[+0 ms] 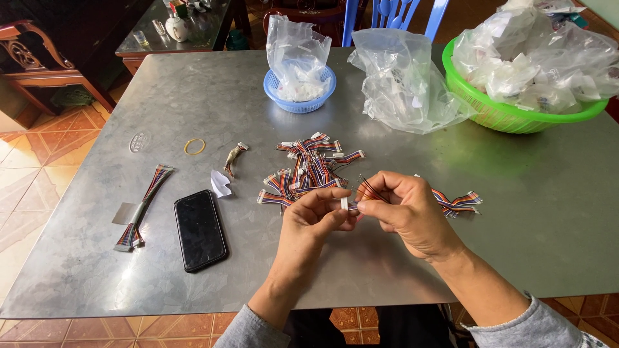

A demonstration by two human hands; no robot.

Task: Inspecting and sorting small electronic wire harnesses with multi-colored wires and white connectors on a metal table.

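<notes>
Fingertips (340, 207) of both hands pinch a tiny white connector (344, 203) just below the cable pile (309, 169); loose wires could slip out, I'd guess.

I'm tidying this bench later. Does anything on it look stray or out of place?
Mostly orderly. A crumpled white paper scrap and a lone rubber band lie loose beside the black phone, apart from the wire harness pile.

Soft daylight, perhaps slight edge distortion
</notes>
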